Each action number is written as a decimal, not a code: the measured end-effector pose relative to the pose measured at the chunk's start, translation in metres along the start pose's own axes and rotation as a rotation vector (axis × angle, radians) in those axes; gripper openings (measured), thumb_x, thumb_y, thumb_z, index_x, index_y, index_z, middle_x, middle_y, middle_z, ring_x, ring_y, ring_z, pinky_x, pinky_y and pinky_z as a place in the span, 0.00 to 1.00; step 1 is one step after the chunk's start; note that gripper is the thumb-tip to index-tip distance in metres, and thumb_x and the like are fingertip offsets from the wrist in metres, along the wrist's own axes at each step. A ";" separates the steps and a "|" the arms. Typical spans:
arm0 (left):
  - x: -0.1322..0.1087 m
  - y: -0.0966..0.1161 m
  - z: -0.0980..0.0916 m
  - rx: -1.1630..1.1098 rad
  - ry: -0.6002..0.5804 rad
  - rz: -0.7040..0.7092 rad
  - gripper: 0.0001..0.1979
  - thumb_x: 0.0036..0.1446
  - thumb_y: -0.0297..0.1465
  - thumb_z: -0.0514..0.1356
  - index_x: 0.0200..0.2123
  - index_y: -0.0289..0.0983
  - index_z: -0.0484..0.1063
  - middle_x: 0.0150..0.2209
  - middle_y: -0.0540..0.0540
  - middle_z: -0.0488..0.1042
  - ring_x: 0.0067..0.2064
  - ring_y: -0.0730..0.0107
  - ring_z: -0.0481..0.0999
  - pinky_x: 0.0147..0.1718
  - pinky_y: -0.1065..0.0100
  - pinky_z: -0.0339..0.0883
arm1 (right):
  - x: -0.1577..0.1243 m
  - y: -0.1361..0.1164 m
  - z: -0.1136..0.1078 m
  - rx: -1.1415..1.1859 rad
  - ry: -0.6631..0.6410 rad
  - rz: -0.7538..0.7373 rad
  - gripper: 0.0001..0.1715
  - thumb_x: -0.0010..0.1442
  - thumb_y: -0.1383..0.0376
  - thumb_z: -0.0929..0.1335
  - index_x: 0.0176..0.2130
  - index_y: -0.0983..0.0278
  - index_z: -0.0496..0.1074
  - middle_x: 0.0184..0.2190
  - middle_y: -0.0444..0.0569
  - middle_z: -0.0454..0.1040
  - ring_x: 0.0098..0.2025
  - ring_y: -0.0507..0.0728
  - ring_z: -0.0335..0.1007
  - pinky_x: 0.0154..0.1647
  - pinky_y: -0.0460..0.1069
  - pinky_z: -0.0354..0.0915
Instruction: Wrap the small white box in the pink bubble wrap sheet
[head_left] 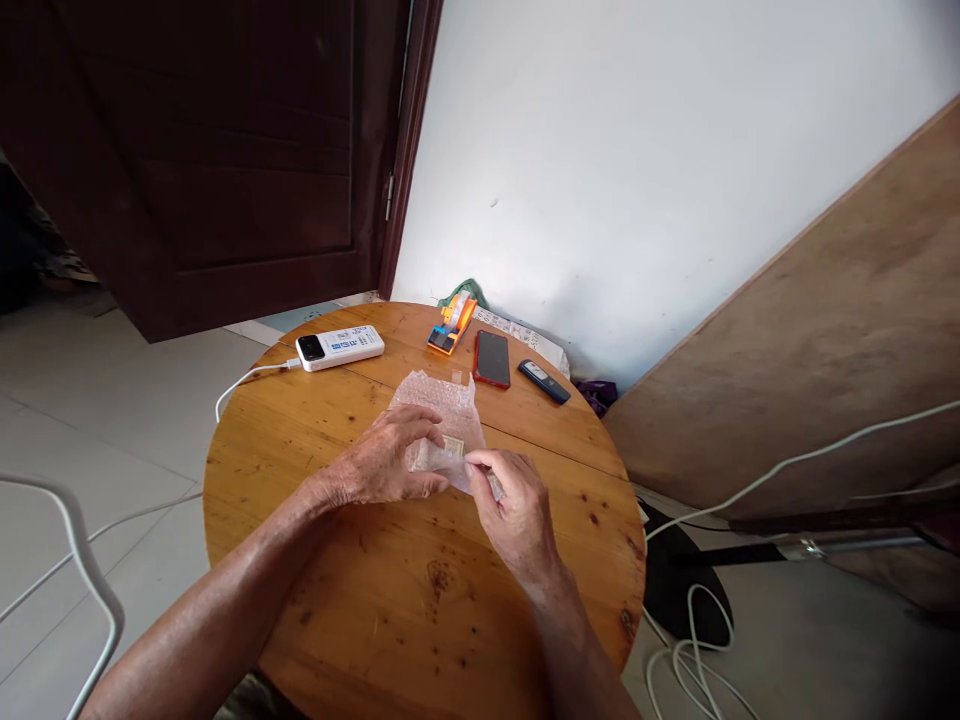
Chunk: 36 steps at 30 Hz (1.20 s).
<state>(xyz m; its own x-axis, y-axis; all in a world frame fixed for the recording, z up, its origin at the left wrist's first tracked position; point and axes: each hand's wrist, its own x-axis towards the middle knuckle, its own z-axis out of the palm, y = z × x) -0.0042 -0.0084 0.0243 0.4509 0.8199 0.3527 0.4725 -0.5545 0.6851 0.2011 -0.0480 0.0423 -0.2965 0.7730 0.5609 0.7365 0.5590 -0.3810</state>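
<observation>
A sheet of clear bubble wrap [442,400] lies on the round wooden table [360,600], folded over a small pale flat item [453,446] at its near end. My left hand [386,460] presses on the wrap with its fingers curled around the near left edge. My right hand [514,500] pinches the near right corner of the wrap between thumb and fingertips. Both hands meet over the small item, which shows only partly through the plastic.
At the table's far side lie a white power bank [340,347] with a white cable [244,380], an orange tape dispenser [453,323], a red-edged phone [492,358] and a small dark phone [545,381]. A wooden board [825,330] leans at right; cables trail on the floor.
</observation>
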 end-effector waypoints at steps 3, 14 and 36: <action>0.003 -0.003 0.007 0.020 0.042 -0.033 0.07 0.49 0.29 0.67 0.33 0.39 0.74 0.53 0.41 0.75 0.57 0.58 0.71 0.57 0.58 0.64 | 0.000 0.002 0.005 0.027 0.024 0.009 0.08 0.65 0.67 0.63 0.37 0.59 0.72 0.32 0.48 0.78 0.36 0.58 0.73 0.41 0.54 0.65; 0.009 0.005 0.016 -0.151 0.127 -0.328 0.05 0.48 0.23 0.60 0.23 0.37 0.69 0.43 0.50 0.80 0.38 0.71 0.78 0.38 0.71 0.68 | 0.000 0.021 0.010 0.257 -0.109 0.364 0.26 0.58 0.64 0.66 0.56 0.60 0.65 0.48 0.52 0.77 0.47 0.60 0.75 0.46 0.55 0.70; 0.013 -0.002 0.021 -0.229 0.079 -0.292 0.05 0.46 0.22 0.58 0.28 0.35 0.71 0.32 0.51 0.77 0.30 0.76 0.69 0.30 0.75 0.61 | 0.007 0.020 0.014 -0.024 -0.207 0.206 0.22 0.60 0.65 0.65 0.53 0.64 0.71 0.46 0.55 0.78 0.48 0.63 0.72 0.49 0.57 0.66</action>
<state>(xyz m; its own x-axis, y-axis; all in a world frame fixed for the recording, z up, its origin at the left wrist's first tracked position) 0.0167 0.0005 0.0144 0.2580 0.9523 0.1630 0.3868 -0.2564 0.8858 0.2055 -0.0274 0.0285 -0.2549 0.9159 0.3102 0.8078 0.3780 -0.4523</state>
